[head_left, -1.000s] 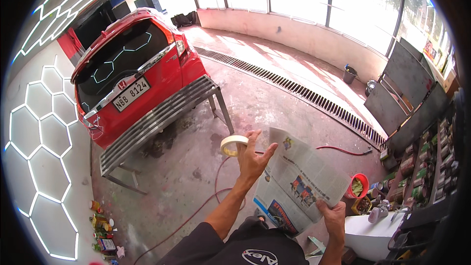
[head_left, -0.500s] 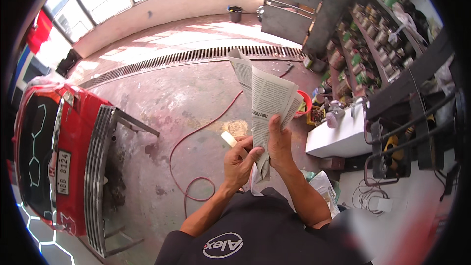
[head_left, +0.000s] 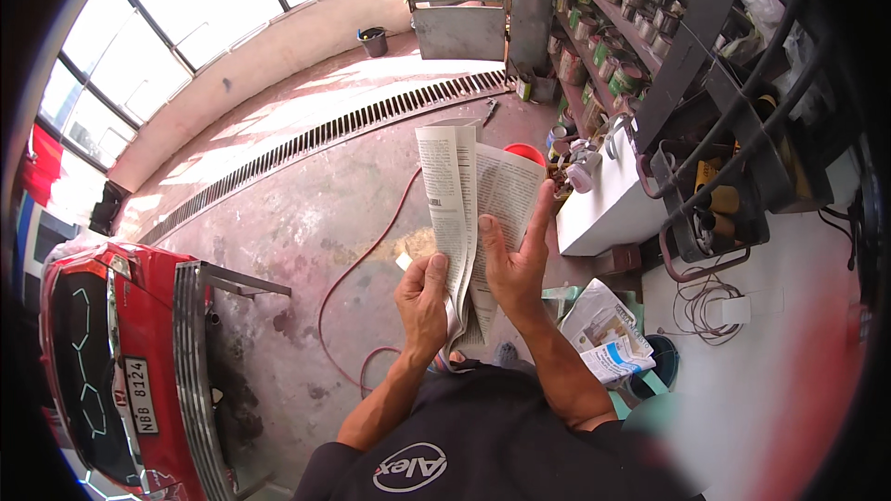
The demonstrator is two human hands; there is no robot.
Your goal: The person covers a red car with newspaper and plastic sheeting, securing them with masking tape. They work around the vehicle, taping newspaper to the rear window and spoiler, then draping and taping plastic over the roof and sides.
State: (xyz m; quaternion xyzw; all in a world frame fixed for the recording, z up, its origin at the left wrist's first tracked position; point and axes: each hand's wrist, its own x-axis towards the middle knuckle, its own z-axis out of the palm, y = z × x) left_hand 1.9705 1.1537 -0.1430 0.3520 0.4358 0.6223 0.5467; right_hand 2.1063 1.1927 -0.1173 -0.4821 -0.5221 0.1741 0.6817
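A folded newspaper (head_left: 446,162) stands upright in front of my body, its sheets fanned apart at the top. My left hand (head_left: 425,304) is closed on its lower left side, thumb pressed over the front fold. Beside that hand's knuckles a small pale yellow piece (head_left: 404,262) shows; most of it is hidden. My right hand (head_left: 517,269) lies against the right-hand sheet, thumb and index finger stretched upward and apart. The index finger runs along the sheet's outer edge, and the remaining fingers are mostly hidden.
A red car's rear end (head_left: 153,315) with a metal stand (head_left: 200,362) is at left. A red hose (head_left: 322,315) crosses the floor. Right stand a white box (head_left: 594,209), black wheeled rack (head_left: 710,199) and shelves of cans (head_left: 613,23). More newspapers (head_left: 608,329) lie low right. A drain grate (head_left: 306,151) runs behind.
My view has turned rightward. The newspaper's folds have spread apart at the top. My right index finger now stretches up along the edge, and less of the pale piece shows.
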